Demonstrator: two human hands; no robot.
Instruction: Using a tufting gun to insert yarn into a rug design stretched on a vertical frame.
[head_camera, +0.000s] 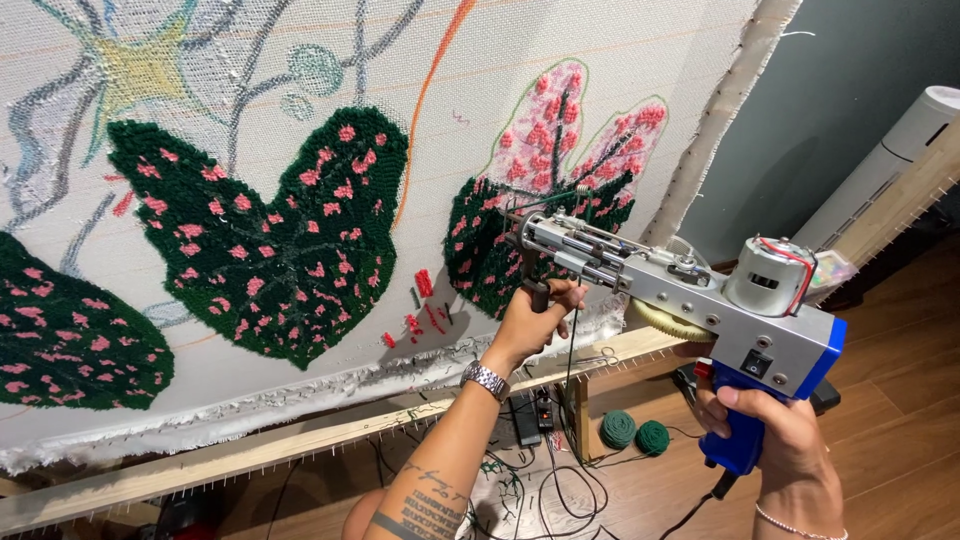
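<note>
— Where do I stand on the cloth (250, 60)?

— Going left to right: I see the far-left leaf (70, 335) filled in dark green with pink spots, and the big middle leaf (270, 230) filled the same way. The star (140, 70) and the curling lines above are only lightly worked or outlined. The right leaf (555, 190) is half done by my reckoning: green low down, pink above, some outline left bare.

— And my hands?

— My left hand (535, 320) is closed around the front grip of the gun (680, 290), watch on that wrist. My right hand (770, 430) is wrapped on the blue handle. The gun's tip sits against the right leaf, at the green-pink border.

— Anything in the way?

— Loose red scraps (425, 300) lie on the cloth between the leaves. The wooden frame (300, 435) runs below with tack points showing. Under it, cables (560, 490) tangle on the floor beside two green yarn balls (635, 432), near my right hand.
</note>
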